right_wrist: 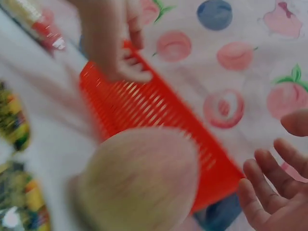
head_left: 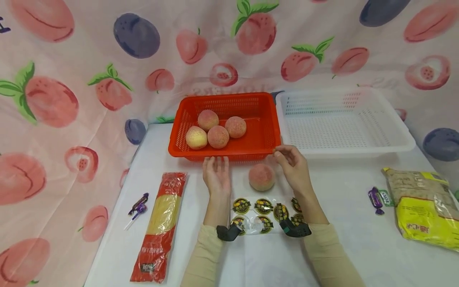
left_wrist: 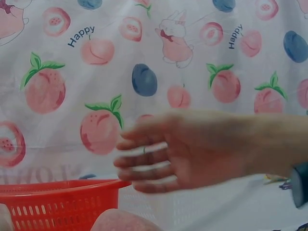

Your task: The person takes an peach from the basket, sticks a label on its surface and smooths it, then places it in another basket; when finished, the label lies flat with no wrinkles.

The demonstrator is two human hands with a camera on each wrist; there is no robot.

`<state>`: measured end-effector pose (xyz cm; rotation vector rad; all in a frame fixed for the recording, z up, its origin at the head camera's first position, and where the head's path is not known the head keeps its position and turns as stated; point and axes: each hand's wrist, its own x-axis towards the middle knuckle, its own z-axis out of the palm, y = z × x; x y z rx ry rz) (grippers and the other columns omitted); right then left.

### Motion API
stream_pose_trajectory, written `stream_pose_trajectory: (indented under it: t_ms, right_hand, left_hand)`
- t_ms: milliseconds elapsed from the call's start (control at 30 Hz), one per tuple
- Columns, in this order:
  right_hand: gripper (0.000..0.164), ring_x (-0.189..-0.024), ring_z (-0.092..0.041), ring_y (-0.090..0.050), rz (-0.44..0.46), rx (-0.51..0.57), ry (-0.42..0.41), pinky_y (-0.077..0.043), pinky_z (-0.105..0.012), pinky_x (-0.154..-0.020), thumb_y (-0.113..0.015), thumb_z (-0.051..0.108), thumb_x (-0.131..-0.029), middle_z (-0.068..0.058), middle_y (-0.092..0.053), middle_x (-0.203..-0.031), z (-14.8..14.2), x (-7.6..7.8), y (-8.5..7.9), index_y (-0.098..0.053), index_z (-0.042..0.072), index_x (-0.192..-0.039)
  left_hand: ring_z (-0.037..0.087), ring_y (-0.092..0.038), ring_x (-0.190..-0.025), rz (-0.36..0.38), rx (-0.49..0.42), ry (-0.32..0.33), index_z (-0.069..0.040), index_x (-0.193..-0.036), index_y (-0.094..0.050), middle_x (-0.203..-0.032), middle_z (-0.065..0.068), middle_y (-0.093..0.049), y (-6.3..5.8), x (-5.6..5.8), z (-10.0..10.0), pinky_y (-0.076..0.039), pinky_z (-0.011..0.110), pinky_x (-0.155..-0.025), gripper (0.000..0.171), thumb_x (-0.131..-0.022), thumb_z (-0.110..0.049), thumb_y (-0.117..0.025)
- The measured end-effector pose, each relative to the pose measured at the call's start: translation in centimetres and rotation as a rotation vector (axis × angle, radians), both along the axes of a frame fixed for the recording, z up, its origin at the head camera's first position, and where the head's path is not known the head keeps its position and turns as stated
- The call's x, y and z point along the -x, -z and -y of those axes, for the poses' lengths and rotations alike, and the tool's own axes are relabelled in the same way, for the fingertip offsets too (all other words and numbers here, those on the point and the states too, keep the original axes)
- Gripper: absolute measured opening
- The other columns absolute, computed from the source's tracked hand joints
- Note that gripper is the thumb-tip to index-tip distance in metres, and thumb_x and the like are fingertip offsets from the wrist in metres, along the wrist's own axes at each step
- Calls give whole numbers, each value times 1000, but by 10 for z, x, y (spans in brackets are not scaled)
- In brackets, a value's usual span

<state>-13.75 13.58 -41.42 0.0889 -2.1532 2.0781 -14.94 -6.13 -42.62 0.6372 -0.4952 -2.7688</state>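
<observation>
Fruit-print cloth backdrop suggests a makeshift booth.

Pink-toned fruit-print cloth behind, left; white tabletop.

"Happy" twice, on fruit-print backdrop

Head cam is fairly bright, w/ soft, even light, faint shadows on white tabletop, glare spots on noodle pkt & sticker sheet. L wrist cam is dimmer, greyish, right hand slightly blurred. R wrist cam: close-up peach & left hand v. blurry, printed backdrop a bit sharper.
</observation>
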Motion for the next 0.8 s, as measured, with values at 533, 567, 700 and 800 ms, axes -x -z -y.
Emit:
stream_pose_trajectory:
  t_ms: [533, 567, 700, 800]
  right_hand:
    - [42, -117, -18, -43, 129, 7, 68, -40, -33, -97, -61, 29, -83, -1, -48, -120, 64, 96, -44, -46, 18, -120]
    - [43, -115, -17, -44, 158, 17, 77, -40, -32, -96, -62, 30, -82, 0, -48, -120, 67, 104, -39, -46, 19, -120]
    - [45, -112, -16, -42, 293, 49, 85, -40, -32, -96, -63, 30, -82, -1, -44, -125, 81, 124, -34, -44, 21, -122]
    - [48, -113, -19, -42, 383, 44, 70, -40, -34, -96, -63, 28, -82, -4, -40, -129, 89, 136, -30, -42, 20, -124]
  left_hand:
    - [22, -44, -105, -11, -20, 6, -11, -102, -41, -106, 6, -42, 3, 0, 1, -38, 40, -99, 19, -86, -5, -50]
    - [22, -43, -105, -12, -26, 6, -11, -103, -41, -107, 7, -41, 3, 0, 1, -36, 41, -101, 20, -86, -5, -49]
    - [25, -39, -114, -25, -44, 11, -11, -108, -37, -119, 10, -36, 2, -1, 2, -34, 42, -102, 24, -87, -4, -47]
    - [26, -36, -119, -29, -56, 14, -12, -109, -37, -123, 10, -34, 2, 0, 4, -38, 40, -100, 25, -86, -5, -46]
